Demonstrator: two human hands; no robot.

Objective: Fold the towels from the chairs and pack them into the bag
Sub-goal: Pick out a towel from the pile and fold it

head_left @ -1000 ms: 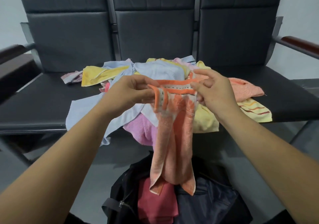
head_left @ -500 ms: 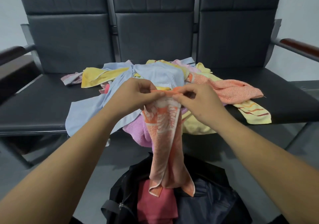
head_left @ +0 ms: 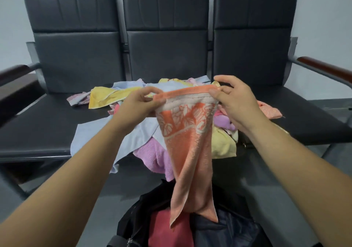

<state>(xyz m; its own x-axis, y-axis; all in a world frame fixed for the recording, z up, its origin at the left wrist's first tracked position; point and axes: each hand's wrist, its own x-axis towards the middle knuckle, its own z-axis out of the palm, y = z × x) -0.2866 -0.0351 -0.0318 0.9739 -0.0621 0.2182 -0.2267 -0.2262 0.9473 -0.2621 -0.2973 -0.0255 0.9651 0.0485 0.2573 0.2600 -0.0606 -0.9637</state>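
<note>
Both hands pinch the top hem of an orange towel [head_left: 187, 144]: the left hand [head_left: 140, 104] grips one corner with curled fingers, the right hand [head_left: 235, 102] nips the other between thumb and forefinger, its remaining fingers loosely spread. Stretched between them, the towel hangs down over the open black bag [head_left: 228, 229], where a red towel [head_left: 162, 229] already lies. Behind, a heap of towels [head_left: 106, 97] covers the black chairs [head_left: 38, 125].

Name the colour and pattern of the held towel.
Towel: orange, white leaf band; head view.
</note>
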